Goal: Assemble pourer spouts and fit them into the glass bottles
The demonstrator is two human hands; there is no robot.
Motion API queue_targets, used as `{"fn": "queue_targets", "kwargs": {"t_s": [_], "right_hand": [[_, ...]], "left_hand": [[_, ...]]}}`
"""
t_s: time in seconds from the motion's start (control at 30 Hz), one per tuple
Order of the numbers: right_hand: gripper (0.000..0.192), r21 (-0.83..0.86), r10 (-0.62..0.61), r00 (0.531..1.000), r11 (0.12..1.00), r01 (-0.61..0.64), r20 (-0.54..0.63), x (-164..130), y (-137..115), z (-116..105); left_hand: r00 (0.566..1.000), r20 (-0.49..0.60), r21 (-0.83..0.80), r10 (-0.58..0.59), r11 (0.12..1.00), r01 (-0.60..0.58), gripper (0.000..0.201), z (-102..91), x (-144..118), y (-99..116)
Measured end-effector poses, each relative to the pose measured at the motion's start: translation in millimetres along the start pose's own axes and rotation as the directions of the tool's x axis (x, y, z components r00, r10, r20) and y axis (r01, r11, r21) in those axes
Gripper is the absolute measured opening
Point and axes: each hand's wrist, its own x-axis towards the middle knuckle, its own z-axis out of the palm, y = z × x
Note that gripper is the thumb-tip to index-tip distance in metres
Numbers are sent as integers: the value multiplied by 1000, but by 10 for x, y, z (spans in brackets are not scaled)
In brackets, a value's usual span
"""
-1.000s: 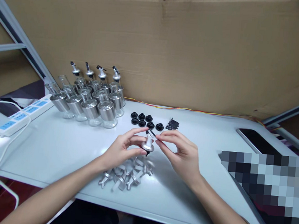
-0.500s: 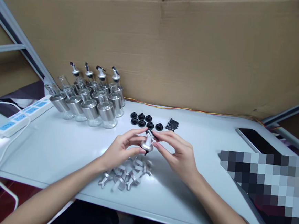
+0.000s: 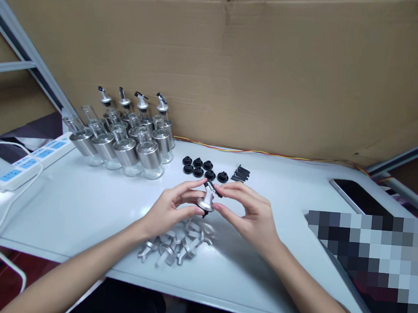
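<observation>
Over the middle of the table I hold a silver bottle pourer [image 3: 207, 200] with a black flip lid on top and a black stopper below. My left hand [image 3: 171, 205] grips it from the left, thumb near the base and fingers by the top. The fingers of my right hand [image 3: 250, 213] pinch it from the right, at the black lid and the silver body. Under my hands lies a pile of silver pourer spouts [image 3: 178, 245]. Just behind are several black rubber stoppers [image 3: 198, 172] and a small bundle of black lids [image 3: 241, 173].
Glass bottles with steel sleeves [image 3: 149, 154] crowd the back left, several topped with pourers. A white power strip [image 3: 31, 164] and its cable lie at the left. At the right is a phone [image 3: 358, 197] beside a blurred-out area. A cardboard wall [image 3: 273, 75] stands behind.
My right thumb and fingers have shifted very slightly on the pourer. Both hands stay in the same place, and everything on the table is unmoved.
</observation>
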Motion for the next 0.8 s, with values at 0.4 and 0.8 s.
{"fn": "queue_targets", "kwargs": {"t_s": [0.4, 0.8], "right_hand": [[37, 91, -7, 1000, 996, 6, 12, -29, 45, 18], [28, 81, -8, 999, 997, 11, -39, -50, 26, 57]], "left_hand": [[997, -21, -66, -71, 995, 70, 53, -7, -3, -6], [994, -17, -97, -109, 990, 107, 52, -7, 16, 25]]}}
